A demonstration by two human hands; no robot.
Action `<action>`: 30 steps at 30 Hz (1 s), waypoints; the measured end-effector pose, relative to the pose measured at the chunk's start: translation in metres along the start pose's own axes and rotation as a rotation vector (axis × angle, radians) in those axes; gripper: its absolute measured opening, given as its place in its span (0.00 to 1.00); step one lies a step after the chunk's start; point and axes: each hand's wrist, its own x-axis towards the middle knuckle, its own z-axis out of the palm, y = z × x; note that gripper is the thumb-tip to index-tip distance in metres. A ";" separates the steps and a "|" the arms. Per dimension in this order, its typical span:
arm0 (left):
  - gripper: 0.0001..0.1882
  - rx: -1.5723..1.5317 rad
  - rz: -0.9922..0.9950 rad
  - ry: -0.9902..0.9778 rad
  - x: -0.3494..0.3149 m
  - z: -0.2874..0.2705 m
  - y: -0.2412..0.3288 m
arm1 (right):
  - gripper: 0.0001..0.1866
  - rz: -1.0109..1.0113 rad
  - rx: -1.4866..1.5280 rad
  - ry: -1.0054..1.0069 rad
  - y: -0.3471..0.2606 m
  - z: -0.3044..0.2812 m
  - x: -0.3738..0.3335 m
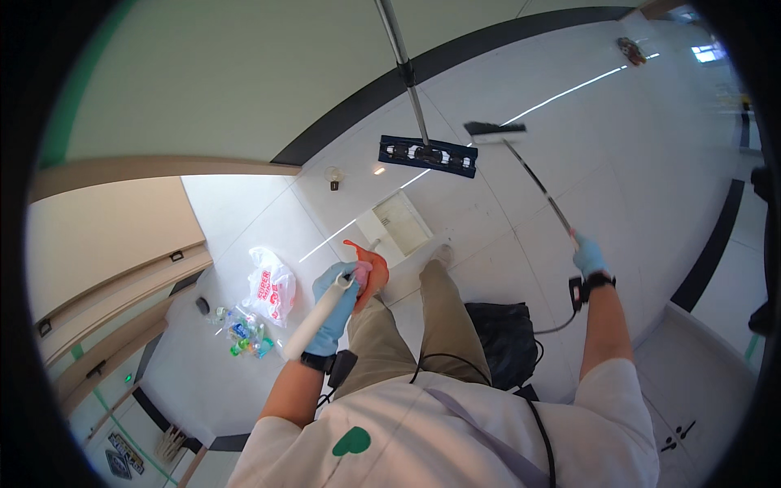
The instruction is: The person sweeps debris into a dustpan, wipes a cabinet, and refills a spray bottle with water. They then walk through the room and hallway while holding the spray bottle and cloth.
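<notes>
My left hand [332, 305], in a light blue glove, is closed round the white handle [313, 325] of what looks like a long-handled dustpan. The white dustpan [376, 229] rests on the floor ahead of my feet. An orange and pink piece [376, 281], perhaps cloth or plastic, is bunched at the same hand. Off to the right, my gloved right hand [590, 255] grips the thin pole of a broom [541, 187]. Its dark, slightly blurred head [496, 128] touches the tiles at the far side, apart from the dustpan.
A flat mop [427, 154] with a metal pole stands ahead. On the left lie a white plastic bag [272, 289] and a pile of bottles and wrappers [246, 332]. A light bulb [333, 179] lies near the wall. A black bag [500, 342] sits beside my right leg.
</notes>
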 end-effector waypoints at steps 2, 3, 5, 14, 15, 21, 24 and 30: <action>0.07 0.027 0.081 -0.029 0.010 -0.015 -0.029 | 0.29 0.068 -0.016 0.015 0.018 0.042 -0.077; 0.07 0.048 0.113 -0.033 0.016 -0.021 -0.043 | 0.29 0.185 -0.058 -0.021 0.019 0.062 -0.117; 0.07 0.086 0.119 -0.052 0.022 -0.034 -0.070 | 0.27 0.400 0.302 -0.146 0.002 0.104 -0.201; 0.08 0.216 0.185 -0.229 0.056 -0.055 -0.133 | 0.39 0.653 1.177 -0.304 -0.237 0.233 -0.391; 0.08 0.214 0.272 -0.233 0.057 -0.055 -0.135 | 0.39 0.662 1.184 -0.349 -0.252 0.223 -0.404; 0.07 0.345 0.342 -0.240 0.067 -0.054 -0.142 | 0.29 0.632 1.166 -0.164 -0.254 0.140 -0.478; 0.09 0.381 0.285 -0.317 0.073 -0.064 -0.143 | 0.30 0.711 1.233 -0.100 -0.242 0.152 -0.470; 0.08 0.549 0.453 -0.420 0.076 -0.095 -0.126 | 0.36 0.729 1.341 -0.157 -0.268 0.222 -0.420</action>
